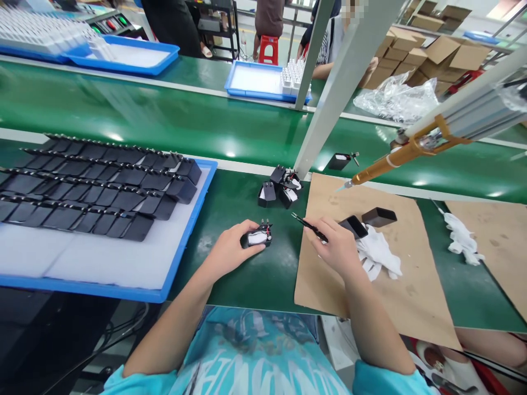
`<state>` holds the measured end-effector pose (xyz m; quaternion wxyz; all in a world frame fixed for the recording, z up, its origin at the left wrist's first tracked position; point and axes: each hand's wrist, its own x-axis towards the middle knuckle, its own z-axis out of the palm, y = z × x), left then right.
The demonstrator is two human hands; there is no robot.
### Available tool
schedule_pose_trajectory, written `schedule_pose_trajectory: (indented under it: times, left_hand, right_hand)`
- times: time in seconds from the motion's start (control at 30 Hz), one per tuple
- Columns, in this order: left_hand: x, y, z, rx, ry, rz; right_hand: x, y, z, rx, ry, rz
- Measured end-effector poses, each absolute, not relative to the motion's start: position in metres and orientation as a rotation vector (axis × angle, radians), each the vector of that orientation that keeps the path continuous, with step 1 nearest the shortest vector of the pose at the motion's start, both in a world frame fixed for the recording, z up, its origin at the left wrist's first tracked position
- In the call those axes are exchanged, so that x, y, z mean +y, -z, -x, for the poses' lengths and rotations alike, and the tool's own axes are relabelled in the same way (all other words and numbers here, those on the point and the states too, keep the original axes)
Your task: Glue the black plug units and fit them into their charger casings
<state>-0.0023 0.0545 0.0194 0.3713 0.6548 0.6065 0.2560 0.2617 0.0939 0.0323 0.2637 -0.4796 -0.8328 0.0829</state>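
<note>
The left hand (228,249) pinches an open black plug adapter (257,237) between thumb and fingers, over the green bench (234,200). The right hand (337,247) grips tweezers (309,226) to its right. Apparent step: internal adapter work; tweezer access calls for a steady left hold.

The held plug (258,238) is black and white, the tweezers (316,231) black, the tabletop (251,285) green, the tray (123,292) blue.

Large pale letters (267,378) run across the shirt (263,340) by the near edge of the bench (255,285), but, creased and cut off below, they form no word that can be read.
</note>
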Motion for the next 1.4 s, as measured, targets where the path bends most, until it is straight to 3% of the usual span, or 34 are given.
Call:
schedule_pose_trajectory:
  times: [0.17,0.3,0.6,0.93,1.23,1.4]
  left_hand:
    - [0.049,-0.032,0.016,1.546,-0.469,-1.582]
    - [0.059,-0.023,0.015,1.422,-0.54,-1.5]
    - [0.06,0.003,0.001,1.311,-0.916,-1.791]
    - [0.04,-0.015,0.006,1.542,-0.676,-2.257]
    - [0.035,0.001,-0.017,1.757,-0.968,-2.224]
    - [0.036,0.007,-0.018,1.892,-0.607,-2.529]
  right_hand:
    - [0.1,-0.027,-0.263,-2.544,-0.176,1.697]
    - [0.1,-0.028,-0.261,-2.622,-0.204,1.833]
    - [0.101,-0.027,-0.257,-2.585,-0.298,1.872]
    - [0.103,-0.022,-0.258,-2.565,-0.346,1.812]
    - [0.104,-0.019,-0.258,-2.565,-0.355,1.801]
    - [0.104,-0.02,-0.258,-2.565,-0.357,1.806]
